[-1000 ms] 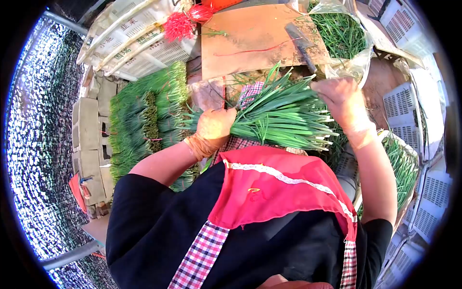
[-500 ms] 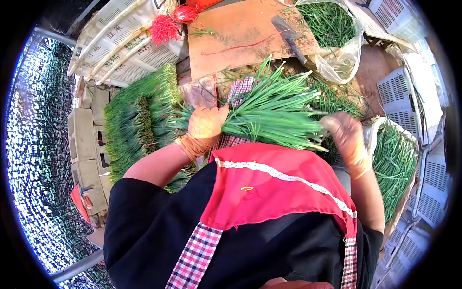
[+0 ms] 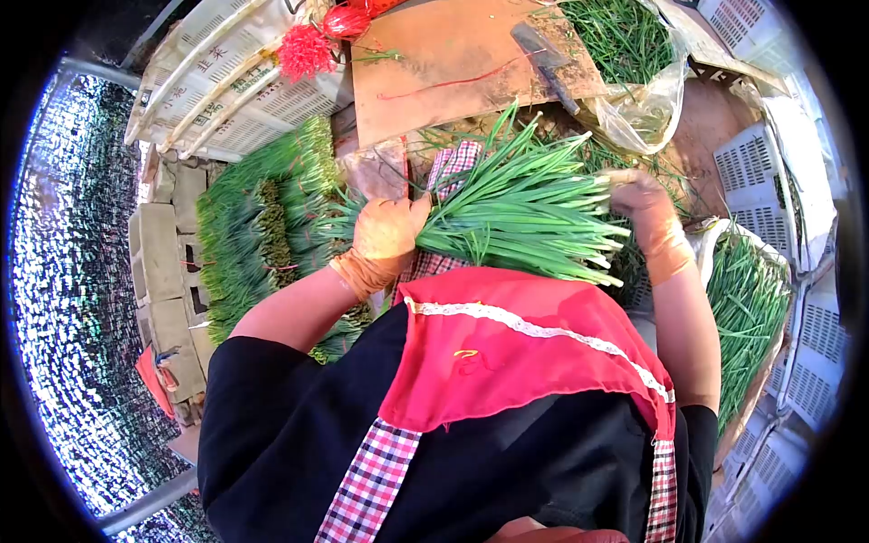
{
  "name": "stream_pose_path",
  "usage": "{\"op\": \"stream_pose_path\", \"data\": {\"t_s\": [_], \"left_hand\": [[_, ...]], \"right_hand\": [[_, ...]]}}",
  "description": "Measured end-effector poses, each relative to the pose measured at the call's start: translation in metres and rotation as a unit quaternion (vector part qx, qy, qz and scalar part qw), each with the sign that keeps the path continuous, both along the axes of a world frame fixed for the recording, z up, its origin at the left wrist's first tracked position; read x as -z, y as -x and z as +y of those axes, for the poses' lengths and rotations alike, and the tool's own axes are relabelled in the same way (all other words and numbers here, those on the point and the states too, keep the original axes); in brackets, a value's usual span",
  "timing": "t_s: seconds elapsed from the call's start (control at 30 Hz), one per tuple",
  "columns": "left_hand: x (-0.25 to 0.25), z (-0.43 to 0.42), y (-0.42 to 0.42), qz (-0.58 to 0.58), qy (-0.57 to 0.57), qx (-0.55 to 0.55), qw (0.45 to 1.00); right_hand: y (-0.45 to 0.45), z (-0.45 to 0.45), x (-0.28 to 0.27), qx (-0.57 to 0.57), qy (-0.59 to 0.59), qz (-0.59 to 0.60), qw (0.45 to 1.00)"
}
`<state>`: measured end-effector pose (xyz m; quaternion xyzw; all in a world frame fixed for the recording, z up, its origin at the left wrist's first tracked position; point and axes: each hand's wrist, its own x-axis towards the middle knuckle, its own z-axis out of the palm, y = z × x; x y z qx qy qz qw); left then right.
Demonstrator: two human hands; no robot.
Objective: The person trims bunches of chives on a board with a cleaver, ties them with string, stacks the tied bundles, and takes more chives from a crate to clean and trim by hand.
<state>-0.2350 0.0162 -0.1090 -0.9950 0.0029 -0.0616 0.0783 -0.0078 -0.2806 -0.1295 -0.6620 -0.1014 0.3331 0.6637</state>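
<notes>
My left hand (image 3: 387, 237), in an orange glove, is closed around a bunch of garlic chives (image 3: 525, 213) held sideways above my lap. The pale stem ends fan out to the right and the leaves pass out behind my left wrist. At those stem ends is my right hand (image 3: 641, 195), also gloved. Motion smears its fingers, and whether they grip any stems cannot be made out. Beneath the bunch shows checkered cloth (image 3: 453, 167). On the left lie several tied chive bundles (image 3: 272, 213), stacked side by side.
A brown board (image 3: 434, 63) with a flat-bladed tool (image 3: 552, 77) and a red tie lies ahead. Loose chives fill a plastic bag (image 3: 625, 45) at the back right and a sack (image 3: 742, 299) at my right. White crates (image 3: 751, 181), red twine (image 3: 308, 52) and concrete blocks (image 3: 163, 253) surround me.
My right hand has moved up and slightly away from me along the stem ends. The ends are spread a little differently; my left hand keeps its grip in the same place.
</notes>
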Motion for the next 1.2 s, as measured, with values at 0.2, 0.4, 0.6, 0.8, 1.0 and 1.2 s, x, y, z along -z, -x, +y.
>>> {"op": "stream_pose_path", "data": {"t_s": [0.2,0.4,0.6,0.8,1.0,1.2], "left_hand": [[-0.001,0.0,0.0,-0.015,-0.009,-0.003,1.0],[0.003,0.001,0.002,-0.015,0.013,0.006,1.0],[0.001,0.0,0.002,-0.037,-0.002,0.012,0.999],[0.005,0.001,0.0,-0.023,0.008,0.014,1.0],[-0.001,0.001,0.002,-0.023,0.017,0.025,0.999],[0.001,0.002,0.0,0.013,0.039,0.011,0.999]], "right_hand": [[-0.055,-0.069,0.015,0.085,0.338,-0.441,0.827],[0.001,0.017,0.01,-0.091,-0.066,0.062,0.992],[-0.02,-0.028,-0.003,0.028,0.05,-0.102,0.993],[0.0,-0.022,-0.013,0.02,0.18,-0.477,0.86],[0.017,0.03,0.007,-0.067,-0.11,0.025,0.991],[0.02,0.026,0.002,-0.056,-0.06,-0.081,0.993]]}}
